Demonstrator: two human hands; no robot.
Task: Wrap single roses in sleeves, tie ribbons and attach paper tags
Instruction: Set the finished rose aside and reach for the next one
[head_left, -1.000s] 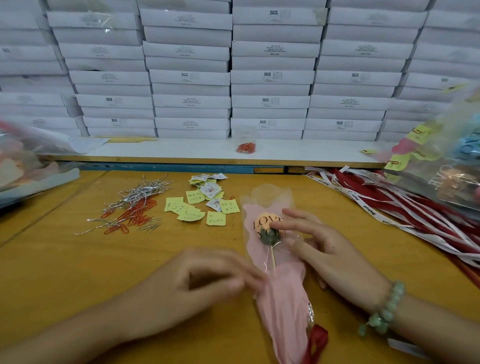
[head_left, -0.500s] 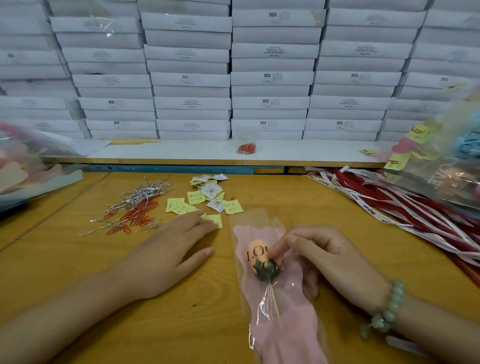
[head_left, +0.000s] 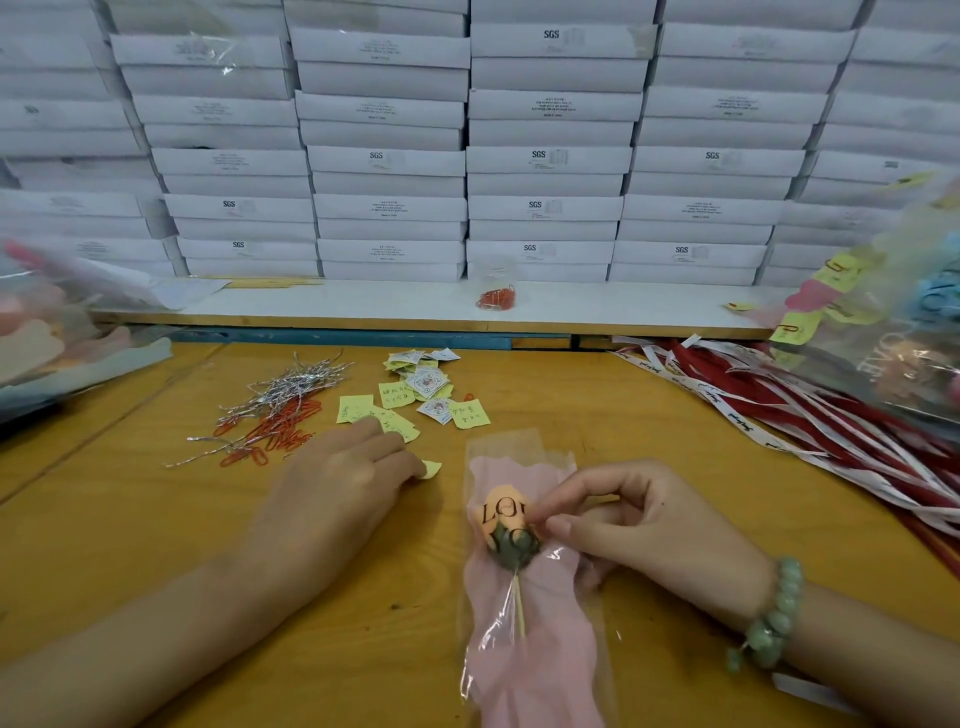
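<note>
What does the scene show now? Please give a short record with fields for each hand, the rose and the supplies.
left hand: palm down, fingertips on a yellow tag
right hand: pinches the sleeve at the rose head
rose: orange, lies inside the pink sleeve
supplies left: paper clips, silver ties, more tags
supplies right: red and white ribbons

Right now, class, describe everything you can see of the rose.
The rose has an orange bud crossed by black letters, a dark green calyx and a thin pale stem. It lies flat on the table, bud away from the person, wrapped in pink paper inside a clear glossy sleeve. The right hand pinches the sleeve beside the bud.
</note>
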